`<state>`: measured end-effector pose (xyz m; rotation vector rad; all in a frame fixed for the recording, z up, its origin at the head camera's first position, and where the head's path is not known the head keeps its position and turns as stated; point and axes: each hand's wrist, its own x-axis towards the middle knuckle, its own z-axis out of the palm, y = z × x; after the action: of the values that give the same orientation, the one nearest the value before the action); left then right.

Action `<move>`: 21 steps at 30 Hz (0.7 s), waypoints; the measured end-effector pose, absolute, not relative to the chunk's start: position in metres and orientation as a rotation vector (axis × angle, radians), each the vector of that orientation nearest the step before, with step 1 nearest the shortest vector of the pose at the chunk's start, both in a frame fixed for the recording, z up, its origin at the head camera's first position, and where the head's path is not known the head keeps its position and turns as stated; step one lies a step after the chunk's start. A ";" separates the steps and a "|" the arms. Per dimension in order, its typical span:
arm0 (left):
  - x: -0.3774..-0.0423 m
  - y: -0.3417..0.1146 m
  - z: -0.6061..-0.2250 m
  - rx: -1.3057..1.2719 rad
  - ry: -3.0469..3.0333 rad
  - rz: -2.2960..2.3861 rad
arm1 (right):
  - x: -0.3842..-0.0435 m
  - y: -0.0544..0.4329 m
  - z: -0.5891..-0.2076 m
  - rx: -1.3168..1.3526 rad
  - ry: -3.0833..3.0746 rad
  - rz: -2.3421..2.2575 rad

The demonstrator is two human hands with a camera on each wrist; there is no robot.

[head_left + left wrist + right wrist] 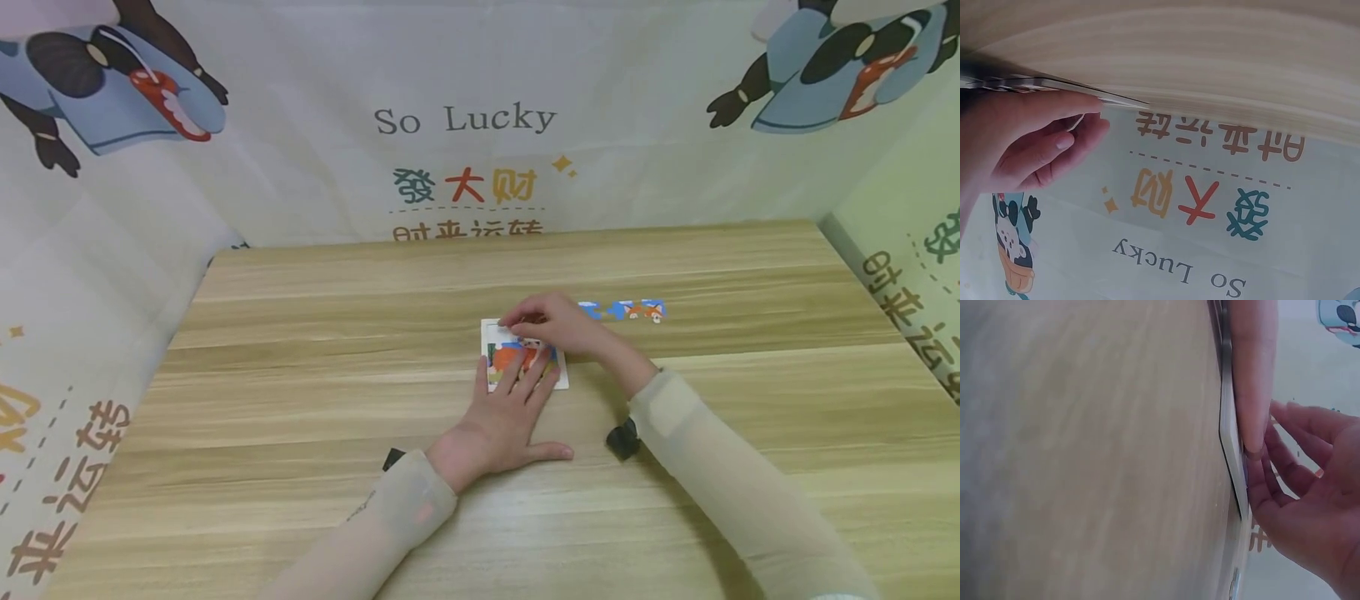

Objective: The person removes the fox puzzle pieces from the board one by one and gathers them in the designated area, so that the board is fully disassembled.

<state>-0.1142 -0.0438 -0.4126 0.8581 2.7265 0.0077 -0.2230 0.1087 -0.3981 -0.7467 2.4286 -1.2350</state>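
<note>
A small picture puzzle in a white frame (pixel 486 332) lies on the table, with orange and green picture parts showing and a pale stretch at its upper left. My left hand (pixel 498 421) lies across its lower part, fingers spread and thumb out to the right on the wood. Over the top right of the puzzle, my right hand (pixel 566 325) has bent fingers, their tips at the upper part of the board. In the right wrist view these fingertips touch the board beside a left finger (pixel 1254 375). Whether they pinch a piece is hidden.
Loose blue puzzle pieces (pixel 637 310), some with orange and white, lie on the table behind the right hand. The wooden table (pixel 300 350) meets a printed cloth (pixel 300 125) at the back and sides. Dark wrist devices (pixel 622 440) show at both cuffs.
</note>
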 end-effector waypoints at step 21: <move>-0.114 -0.046 -0.411 0.876 2.733 0.014 | -0.221 0.097 -0.394 -0.821 2.435 -0.969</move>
<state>-0.1140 -0.0460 -0.4115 0.8763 2.7327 0.0138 -0.2210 0.0966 -0.3940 -0.8209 2.4351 -0.9686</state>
